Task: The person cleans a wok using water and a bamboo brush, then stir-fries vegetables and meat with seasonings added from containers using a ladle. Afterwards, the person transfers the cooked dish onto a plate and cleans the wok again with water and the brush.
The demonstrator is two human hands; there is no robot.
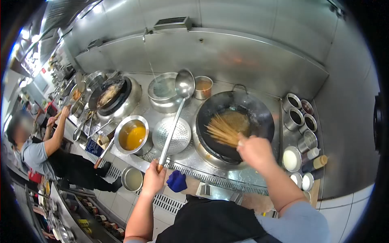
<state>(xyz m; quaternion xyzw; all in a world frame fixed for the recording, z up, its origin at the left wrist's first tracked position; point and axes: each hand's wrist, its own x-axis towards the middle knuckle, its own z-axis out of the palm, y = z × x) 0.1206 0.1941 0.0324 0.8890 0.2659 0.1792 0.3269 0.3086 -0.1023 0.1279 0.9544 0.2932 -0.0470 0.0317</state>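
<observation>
My left hand (154, 178) is closed round the wooden end of a long-handled ladle (185, 84), whose metal bowl is raised beside the pot of water. In my right hand (256, 152) is a bamboo brush (225, 130), its splayed bristles down inside the black wok (259, 117). Some brownish liquid (236, 120) lies at the wok's bottom. A round perforated strainer (172, 135) rests on the steel counter between the ladle handle and a metal pot of yellow liquid (134, 137).
A water pot (163, 91) and a small can (203, 87) stand behind. Containers and bottles (314, 163) line the right side. At left, a co-worker (48, 150) stands by another wok (109, 95). A blue cloth (176, 181) lies at the front edge.
</observation>
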